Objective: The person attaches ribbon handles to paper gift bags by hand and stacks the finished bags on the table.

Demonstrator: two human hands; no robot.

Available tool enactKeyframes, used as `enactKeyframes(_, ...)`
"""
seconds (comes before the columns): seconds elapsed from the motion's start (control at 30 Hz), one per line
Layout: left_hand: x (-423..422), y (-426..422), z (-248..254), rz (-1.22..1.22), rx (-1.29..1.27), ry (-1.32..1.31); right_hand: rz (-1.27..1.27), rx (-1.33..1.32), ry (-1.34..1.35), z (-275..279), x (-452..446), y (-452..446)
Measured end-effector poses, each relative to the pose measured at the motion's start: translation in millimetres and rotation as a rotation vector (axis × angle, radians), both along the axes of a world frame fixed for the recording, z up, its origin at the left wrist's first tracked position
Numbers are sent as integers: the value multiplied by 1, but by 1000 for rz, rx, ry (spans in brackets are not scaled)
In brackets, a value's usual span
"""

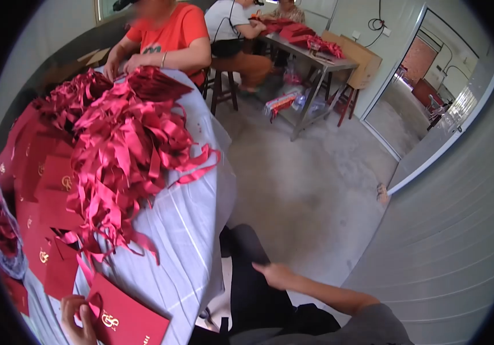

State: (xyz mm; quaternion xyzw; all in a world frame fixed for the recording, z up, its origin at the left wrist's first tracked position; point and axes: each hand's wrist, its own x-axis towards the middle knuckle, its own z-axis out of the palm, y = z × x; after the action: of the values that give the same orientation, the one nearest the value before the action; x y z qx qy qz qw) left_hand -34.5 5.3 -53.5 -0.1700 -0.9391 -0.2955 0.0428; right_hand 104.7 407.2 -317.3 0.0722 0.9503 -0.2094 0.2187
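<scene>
My left hand (pixel 80 321) is at the near edge of the table, closed at the left edge of a flat red paper bag (pixel 129 316). Its thumb and fingers pinch the bag's red ribbon (pixel 95 303). Gold marks show on the bag's face. Over my dark trouser leg is my right hand (pixel 276 276), apart from the table. One digit points left; the other fingers are hidden. Beyond the left hand lie more red bags (pixel 57 201) with gold marks, beside a big heap of shiny red ribbons (pixel 120 138).
A pale cloth (pixel 178 236) covers the table. A clear plastic bag (pixel 5 230) stands at its left edge. Across the table a person in a red shirt (pixel 169 29) works with both hands. Further back, people sit by a metal table (pixel 339 64). A doorway (pixel 425 80) is at right.
</scene>
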Motion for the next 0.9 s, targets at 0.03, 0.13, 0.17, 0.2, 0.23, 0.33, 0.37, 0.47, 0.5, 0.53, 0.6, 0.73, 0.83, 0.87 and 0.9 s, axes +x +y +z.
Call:
enactKeyframes(0.03,1,-1,0,25,15,-40,10,-21,-1,13,12,-7)
enactKeyframes(0.13,1,-13,-8,58,45,-39,29,-175,-4,21,36,-15)
enactKeyframes(0.17,1,-14,-10,90,83,-32,38,-254,19,28,39,-16)
enactKeyframes(0.2,2,-14,-8,108,83,-41,36,-246,17,26,37,-12)
enactKeyframes(0.23,1,-19,-13,87,77,15,66,-438,38,20,34,-7)
enactKeyframes(0.33,0,-30,-22,98,128,29,75,-728,92,5,13,12)
enactKeyframes(0.37,1,-27,-16,131,66,-1,55,-809,221,-25,8,21)
enactKeyframes(0.47,-1,-25,-11,127,-7,-2,-126,-888,79,-41,-24,55)
enactKeyframes(0.5,-1,-26,-11,176,-34,-49,-221,-819,84,-32,-34,59)
enactKeyframes(0.53,-1,-27,-11,225,-62,-96,-270,-881,223,-51,-46,66)
enactKeyframes(0.6,-2,-27,-17,232,-104,-54,-454,-903,169,-65,-61,93)
enactKeyframes(0.73,-2,-23,-17,308,-207,-81,-712,-732,157,-89,-90,129)
enactKeyframes(0.83,-5,-20,-8,286,-212,-156,-858,-619,162,-97,-104,159)
enactKeyframes(0.87,-6,-18,-6,314,-234,-264,-948,-567,179,-103,-107,168)
enactKeyframes(0.9,-8,-29,-19,318,-233,-263,-943,-568,179,-111,-113,178)
